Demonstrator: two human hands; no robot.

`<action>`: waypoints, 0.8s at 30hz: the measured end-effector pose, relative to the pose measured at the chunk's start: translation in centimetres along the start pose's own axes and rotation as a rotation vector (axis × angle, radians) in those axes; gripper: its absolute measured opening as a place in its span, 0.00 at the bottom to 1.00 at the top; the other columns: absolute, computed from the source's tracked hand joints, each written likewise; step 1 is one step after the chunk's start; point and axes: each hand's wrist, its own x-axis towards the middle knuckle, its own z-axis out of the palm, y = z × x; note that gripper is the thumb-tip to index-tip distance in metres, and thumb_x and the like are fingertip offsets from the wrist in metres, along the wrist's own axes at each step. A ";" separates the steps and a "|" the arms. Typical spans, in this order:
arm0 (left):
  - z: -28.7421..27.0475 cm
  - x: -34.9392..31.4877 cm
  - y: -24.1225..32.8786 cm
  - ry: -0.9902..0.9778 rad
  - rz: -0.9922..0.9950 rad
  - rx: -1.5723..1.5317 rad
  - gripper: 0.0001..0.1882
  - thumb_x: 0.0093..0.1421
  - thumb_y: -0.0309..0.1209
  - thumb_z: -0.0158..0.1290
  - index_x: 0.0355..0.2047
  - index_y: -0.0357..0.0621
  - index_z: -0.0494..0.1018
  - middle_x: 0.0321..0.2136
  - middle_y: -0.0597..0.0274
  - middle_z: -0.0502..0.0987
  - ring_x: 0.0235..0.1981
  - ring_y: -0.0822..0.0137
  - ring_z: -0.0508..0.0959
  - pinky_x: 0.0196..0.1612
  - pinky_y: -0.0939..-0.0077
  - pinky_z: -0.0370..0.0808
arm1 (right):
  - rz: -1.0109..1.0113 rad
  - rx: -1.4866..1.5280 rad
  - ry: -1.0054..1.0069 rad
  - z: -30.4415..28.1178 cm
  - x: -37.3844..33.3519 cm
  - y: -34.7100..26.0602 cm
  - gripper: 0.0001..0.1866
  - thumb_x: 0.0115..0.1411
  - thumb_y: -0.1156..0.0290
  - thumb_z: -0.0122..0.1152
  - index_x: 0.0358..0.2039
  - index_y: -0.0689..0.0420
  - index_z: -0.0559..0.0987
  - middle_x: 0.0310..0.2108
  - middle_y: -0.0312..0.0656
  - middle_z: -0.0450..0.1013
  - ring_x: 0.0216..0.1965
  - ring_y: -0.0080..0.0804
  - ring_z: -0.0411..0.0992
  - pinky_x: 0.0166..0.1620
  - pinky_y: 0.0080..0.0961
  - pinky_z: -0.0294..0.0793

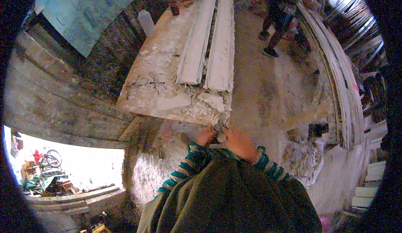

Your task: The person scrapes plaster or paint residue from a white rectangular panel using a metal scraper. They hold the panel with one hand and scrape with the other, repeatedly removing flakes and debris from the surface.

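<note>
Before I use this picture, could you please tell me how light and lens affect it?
All in the head view: the lower-left opening is burnt out to white; the pale strips at right look bowed; dark areas appear grainy; detail between the left hand and right hand is too dim to make out.

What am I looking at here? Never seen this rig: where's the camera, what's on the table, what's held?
No machine: one person's bare left hand and right hand, seen from a fisheye camera on their head, hence the bent edges. On the dusty table lie two long pale strips, loose flat pieces and a wiry tangle. The hands meet by the table's near end; what their fingers hold, if anything, is too small to tell.
</note>
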 end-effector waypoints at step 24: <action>-3.6 1.1 4.0 -0.069 -0.794 -1.061 0.17 0.56 0.36 0.52 0.41 0.36 0.70 0.25 0.56 0.76 0.22 0.62 0.77 0.25 0.66 0.78 | 0.017 0.149 -0.059 1.7 2.8 2.1 0.23 0.58 0.64 0.47 0.55 0.48 0.69 0.39 0.58 0.72 0.39 0.55 0.72 0.41 0.44 0.72</action>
